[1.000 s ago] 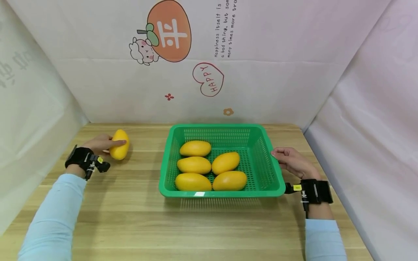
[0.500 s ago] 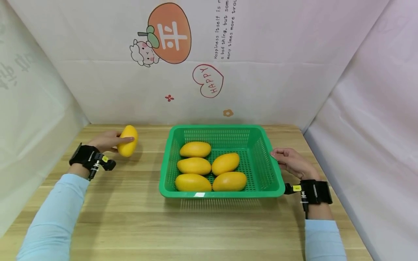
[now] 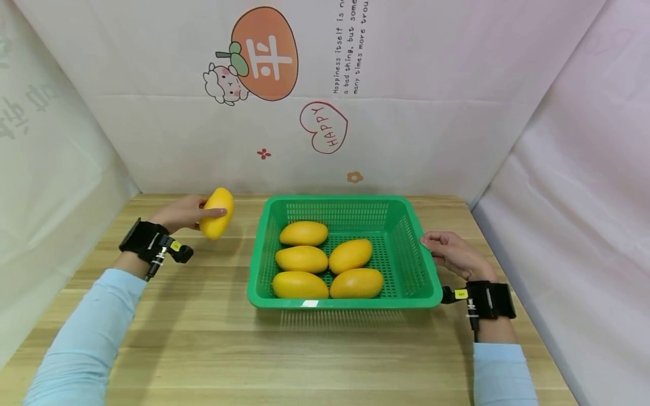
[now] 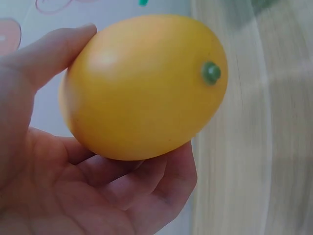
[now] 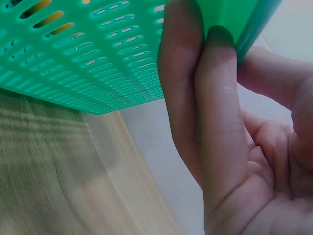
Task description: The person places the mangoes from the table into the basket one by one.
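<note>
My left hand (image 3: 184, 213) grips a yellow mango (image 3: 217, 213) between thumb and fingers, held above the table to the left of the green basket (image 3: 345, 303). In the left wrist view the mango (image 4: 146, 88) shows a small green stem nub, with the thumb on one side and curled fingers beneath. At the basket's right edge, my right hand (image 3: 457, 254) pinches the rim. The right wrist view has fingers (image 5: 222, 112) under the rim and the thumb over it, beside the slotted basket wall (image 5: 93, 54). Several mangoes (image 3: 302, 259) lie in the basket's left and middle.
The wooden table (image 3: 304, 361) carries the basket. A white printed cloth (image 3: 431, 113) stands behind it, and white cloth sides (image 3: 569, 214) rise at left and right. Each wrist wears a black strap with a small camera.
My left hand has moved right and slightly toward the back, carrying the mango up off the table and closer to the basket. The right hand has kept its hold on the rim.
</note>
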A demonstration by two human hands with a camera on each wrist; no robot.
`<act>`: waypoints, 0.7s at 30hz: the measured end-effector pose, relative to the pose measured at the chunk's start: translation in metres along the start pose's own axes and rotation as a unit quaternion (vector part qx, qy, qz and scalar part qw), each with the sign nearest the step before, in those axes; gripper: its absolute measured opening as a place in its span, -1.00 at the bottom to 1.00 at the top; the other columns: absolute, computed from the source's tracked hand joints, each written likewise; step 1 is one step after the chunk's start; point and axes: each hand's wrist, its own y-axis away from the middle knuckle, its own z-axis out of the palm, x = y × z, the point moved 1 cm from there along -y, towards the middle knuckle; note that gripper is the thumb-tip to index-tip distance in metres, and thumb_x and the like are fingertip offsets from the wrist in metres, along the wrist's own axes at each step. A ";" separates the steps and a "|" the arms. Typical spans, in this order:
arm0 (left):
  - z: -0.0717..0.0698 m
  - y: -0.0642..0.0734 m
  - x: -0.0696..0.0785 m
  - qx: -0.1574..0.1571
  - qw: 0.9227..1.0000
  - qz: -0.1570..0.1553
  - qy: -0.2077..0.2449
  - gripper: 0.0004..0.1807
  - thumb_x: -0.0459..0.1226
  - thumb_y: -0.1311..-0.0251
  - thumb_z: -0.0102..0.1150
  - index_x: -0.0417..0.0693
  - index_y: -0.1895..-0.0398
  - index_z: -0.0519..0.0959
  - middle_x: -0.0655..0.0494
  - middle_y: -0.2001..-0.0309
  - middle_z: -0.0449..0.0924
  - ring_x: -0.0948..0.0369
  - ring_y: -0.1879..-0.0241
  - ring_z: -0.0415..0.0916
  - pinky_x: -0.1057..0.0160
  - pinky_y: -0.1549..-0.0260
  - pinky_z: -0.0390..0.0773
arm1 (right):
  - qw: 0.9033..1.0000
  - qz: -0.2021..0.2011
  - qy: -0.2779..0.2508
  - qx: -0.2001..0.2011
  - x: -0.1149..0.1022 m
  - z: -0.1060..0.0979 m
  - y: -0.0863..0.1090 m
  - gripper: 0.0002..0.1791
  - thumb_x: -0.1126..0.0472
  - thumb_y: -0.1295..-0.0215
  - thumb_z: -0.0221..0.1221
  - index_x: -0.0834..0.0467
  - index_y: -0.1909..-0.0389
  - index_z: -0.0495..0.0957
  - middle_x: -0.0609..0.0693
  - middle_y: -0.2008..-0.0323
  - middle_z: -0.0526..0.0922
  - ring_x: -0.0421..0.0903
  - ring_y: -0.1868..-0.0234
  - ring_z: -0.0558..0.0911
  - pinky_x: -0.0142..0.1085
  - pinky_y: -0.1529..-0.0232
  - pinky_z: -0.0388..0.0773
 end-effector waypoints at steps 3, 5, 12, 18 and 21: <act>0.004 -0.002 0.011 -0.001 1.000 0.003 0.000 -0.33 0.12 -0.41 0.04 -0.30 -0.23 0.38 -0.08 0.13 0.62 0.11 0.18 0.56 0.16 0.11 0.62 | 1.000 0.004 0.006 0.003 -0.001 0.000 0.001 -0.53 0.13 -0.58 -0.03 0.54 -0.12 0.35 0.03 0.15 0.71 -0.17 0.21 0.74 -0.36 0.20 0.68; 0.006 -0.003 0.017 -0.003 1.000 0.007 0.000 -0.35 0.10 -0.42 0.05 -0.31 -0.21 0.39 -0.07 0.14 0.62 0.12 0.20 0.56 0.16 0.13 0.62 | 1.000 0.002 0.003 0.002 -0.001 0.001 0.001 -0.52 0.14 -0.58 -0.04 0.55 -0.13 0.34 0.04 0.14 0.71 -0.17 0.20 0.74 -0.37 0.19 0.68; 0.011 -0.007 0.036 -0.002 1.000 0.014 -0.001 -0.29 0.10 -0.40 0.07 -0.36 -0.26 0.32 -0.16 0.06 0.60 0.10 0.17 0.56 0.21 0.14 0.60 | 1.000 -0.005 -0.021 -0.006 0.000 0.002 0.000 -0.58 0.18 -0.58 -0.03 0.53 -0.11 0.37 0.03 0.14 0.69 -0.17 0.13 0.73 -0.33 0.09 0.68; 0.019 -0.010 0.055 0.005 1.000 0.015 -0.004 -0.23 0.10 -0.36 0.14 -0.35 -0.31 0.23 -0.27 -0.09 0.49 0.05 0.10 0.54 0.19 0.10 0.61 | 1.000 -0.008 -0.028 -0.005 0.001 0.002 0.000 -0.61 0.20 -0.57 -0.03 0.50 -0.09 0.39 0.01 0.14 0.69 -0.18 0.12 0.73 -0.32 0.07 0.68; 0.024 -0.014 0.063 0.003 1.000 0.029 -0.007 -0.28 0.07 -0.35 0.17 -0.33 -0.26 0.25 -0.29 -0.08 0.50 0.05 0.13 0.55 0.18 0.13 0.62 | 1.000 -0.009 -0.027 -0.008 0.000 0.002 0.000 -0.61 0.20 -0.58 -0.04 0.51 -0.09 0.38 0.01 0.14 0.69 -0.18 0.11 0.73 -0.31 0.06 0.68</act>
